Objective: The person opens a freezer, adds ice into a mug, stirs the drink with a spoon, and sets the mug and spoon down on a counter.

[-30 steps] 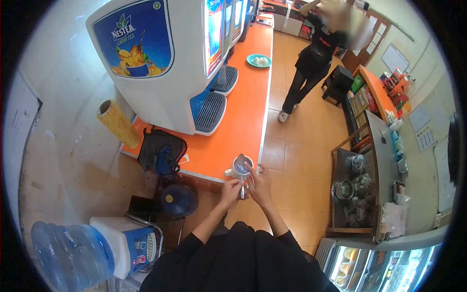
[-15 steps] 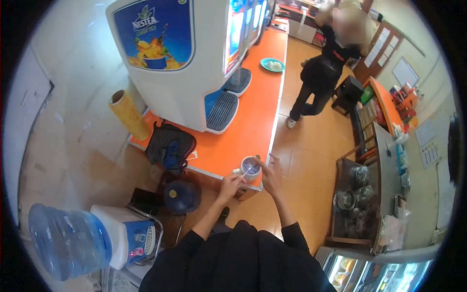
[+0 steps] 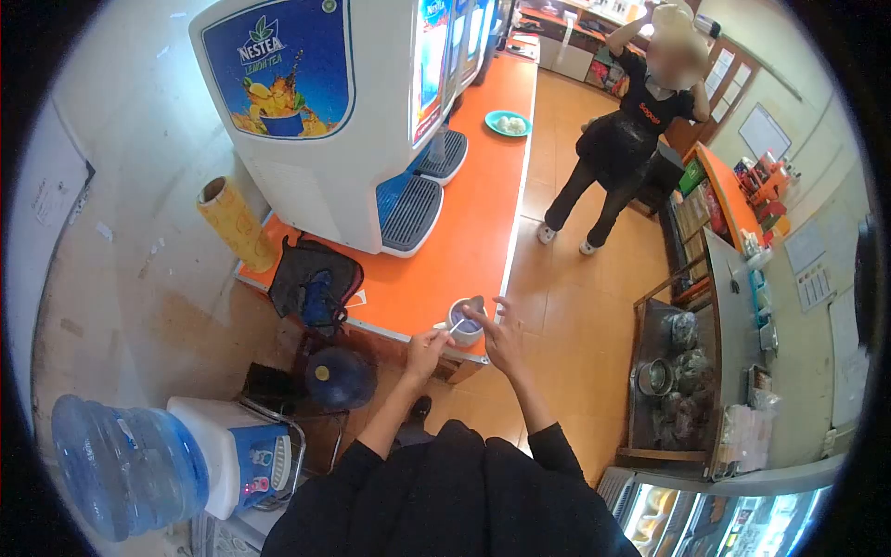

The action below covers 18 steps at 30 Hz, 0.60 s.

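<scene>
A white mug (image 3: 467, 336) with purplish contents stands at the near corner of the orange counter (image 3: 445, 274). My left hand (image 3: 428, 353) is closed on the handle end of a thin light utensil (image 3: 458, 326) at the mug's left side; its other end is in the mug. A dark spoon-like piece (image 3: 476, 304) shows at the mug's far rim. My right hand (image 3: 504, 340) is at the mug's right side, fingers apart, its index finger reaching over the rim near that dark piece.
A drink dispenser (image 3: 306, 176), a yellow roll (image 3: 236, 223), a dark bag (image 3: 316, 280) and a teal plate (image 3: 508, 123) are on the counter. A person (image 3: 631, 139) stands in the aisle. Right are shelves (image 3: 733, 343); lower left, a water dispenser (image 3: 209, 455).
The view has shifted slightly. The light utensil has tilted from near upright to slanting into the mug. The other person has turned, with both feet now apart and arms raised to the head.
</scene>
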Available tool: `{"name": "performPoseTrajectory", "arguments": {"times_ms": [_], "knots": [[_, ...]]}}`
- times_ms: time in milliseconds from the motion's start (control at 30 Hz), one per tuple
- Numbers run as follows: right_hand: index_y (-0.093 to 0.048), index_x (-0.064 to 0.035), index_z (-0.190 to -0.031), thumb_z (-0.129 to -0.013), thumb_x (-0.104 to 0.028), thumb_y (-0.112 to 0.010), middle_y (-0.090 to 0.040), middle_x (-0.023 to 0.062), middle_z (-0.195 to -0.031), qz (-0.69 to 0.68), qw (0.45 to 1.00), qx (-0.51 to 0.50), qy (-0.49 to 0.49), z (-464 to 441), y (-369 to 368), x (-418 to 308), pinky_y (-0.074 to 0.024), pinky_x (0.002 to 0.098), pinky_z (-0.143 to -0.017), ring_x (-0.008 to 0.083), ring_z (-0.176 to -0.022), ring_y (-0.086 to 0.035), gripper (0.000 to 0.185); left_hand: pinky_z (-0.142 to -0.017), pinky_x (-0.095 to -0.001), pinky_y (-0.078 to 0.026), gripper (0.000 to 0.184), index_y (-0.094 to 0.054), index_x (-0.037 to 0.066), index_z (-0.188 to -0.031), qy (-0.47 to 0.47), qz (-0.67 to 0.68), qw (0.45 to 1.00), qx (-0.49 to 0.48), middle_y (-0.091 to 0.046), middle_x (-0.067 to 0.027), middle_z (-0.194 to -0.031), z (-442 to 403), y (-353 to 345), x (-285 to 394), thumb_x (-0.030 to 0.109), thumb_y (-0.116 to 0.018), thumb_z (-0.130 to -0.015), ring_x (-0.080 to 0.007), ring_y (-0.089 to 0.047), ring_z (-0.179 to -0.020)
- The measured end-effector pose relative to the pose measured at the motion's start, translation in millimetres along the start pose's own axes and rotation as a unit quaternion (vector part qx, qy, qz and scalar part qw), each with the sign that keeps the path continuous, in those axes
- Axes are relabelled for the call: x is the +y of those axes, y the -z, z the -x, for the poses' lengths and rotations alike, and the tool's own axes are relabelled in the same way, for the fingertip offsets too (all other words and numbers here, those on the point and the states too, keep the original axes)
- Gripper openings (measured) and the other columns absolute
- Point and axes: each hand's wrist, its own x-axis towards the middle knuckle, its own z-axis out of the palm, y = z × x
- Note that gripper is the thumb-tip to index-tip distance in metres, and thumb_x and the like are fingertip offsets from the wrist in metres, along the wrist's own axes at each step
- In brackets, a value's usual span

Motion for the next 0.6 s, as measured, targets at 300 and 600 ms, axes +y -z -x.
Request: {"name": "performPoseTrajectory", "arguments": {"times_ms": [300,600], "knots": [[-0.065,-0.0312,-0.107,-0.086,-0.009,-0.050,-0.039,0.0100,-0.121,-0.145,0.988,-0.002,-0.046,1,-13,14,-0.0398,0.0424,-0.086,0.0261,-0.098,-0.050,0.035,-0.058,-0.0246,-0.038,0.027,-0.063,0.002,-0.072,-0.010,-0.034,0.999,0.007,-0.055,0.0026,-0.062,-6,-4,-14,0.020,-0.052,-0.088,-0.0070,-0.048,-0.060],[-0.068,-0.0190,-0.097,-0.087,-0.007,-0.049,-0.041,0.0095,-0.112,-0.280,0.955,0.005,-0.095,0,-32,29,-0.0453,0.0365,-0.085,0.0227,-0.097,-0.049,0.025,-0.042,-0.0219,-0.022,0.029,-0.064,0.005,-0.071,-0.083,-0.048,0.995,0.032,-0.038,0.0087,-0.050,-10,-6,-24,0.023,-0.053,-0.090,-0.0026,-0.032,-0.044]]}}
